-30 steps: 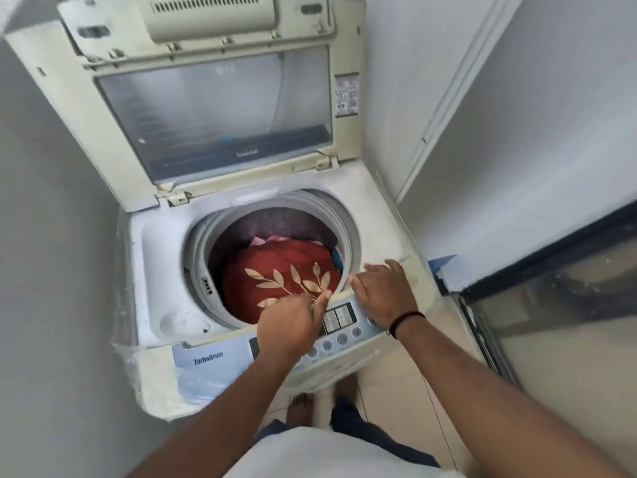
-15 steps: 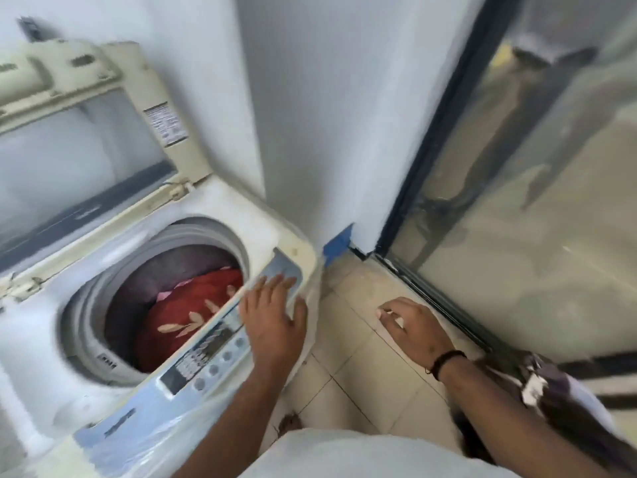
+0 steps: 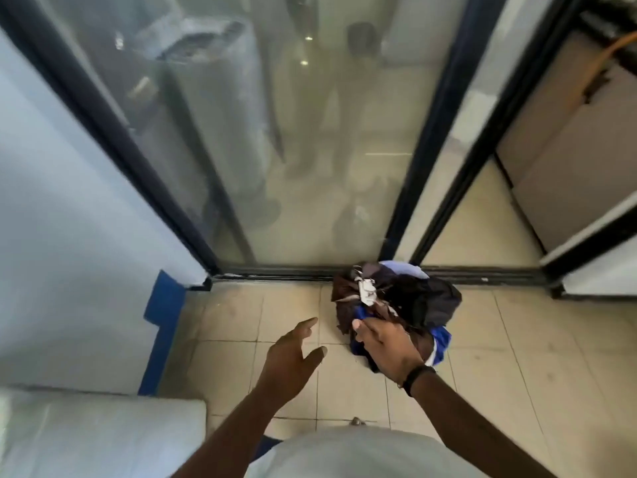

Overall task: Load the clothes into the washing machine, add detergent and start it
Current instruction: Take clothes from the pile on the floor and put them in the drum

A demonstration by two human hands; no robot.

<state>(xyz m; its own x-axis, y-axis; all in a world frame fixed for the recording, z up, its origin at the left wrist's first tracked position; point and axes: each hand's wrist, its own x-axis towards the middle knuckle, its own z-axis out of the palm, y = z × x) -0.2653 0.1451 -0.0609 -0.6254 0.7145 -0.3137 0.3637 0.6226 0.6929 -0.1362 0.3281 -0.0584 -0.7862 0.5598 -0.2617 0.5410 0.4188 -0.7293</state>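
A pile of dark clothes (image 3: 424, 298), brown, black and blue with a white tag, lies on the tiled floor against the glass door's bottom track. My right hand (image 3: 387, 345), a black band on its wrist, lies on the pile's near side, thumb stretched out and fingertips reaching into the fabric. My left hand (image 3: 293, 357) hovers open above the tiles, left of the pile, touching nothing. Only a white plastic-wrapped corner of the washing machine (image 3: 103, 432) shows at the bottom left; its drum and panel are out of view.
A dark-framed sliding glass door (image 3: 310, 150) stands straight ahead, with a second frame (image 3: 499, 132) to its right. A white wall with blue tape (image 3: 165, 315) is on the left. Beige floor tiles (image 3: 517, 357) spread around the pile.
The view swung right, from the washer to the floor by the glass door. My left hand left the control panel; my right hand dropped onto the clothes pile.
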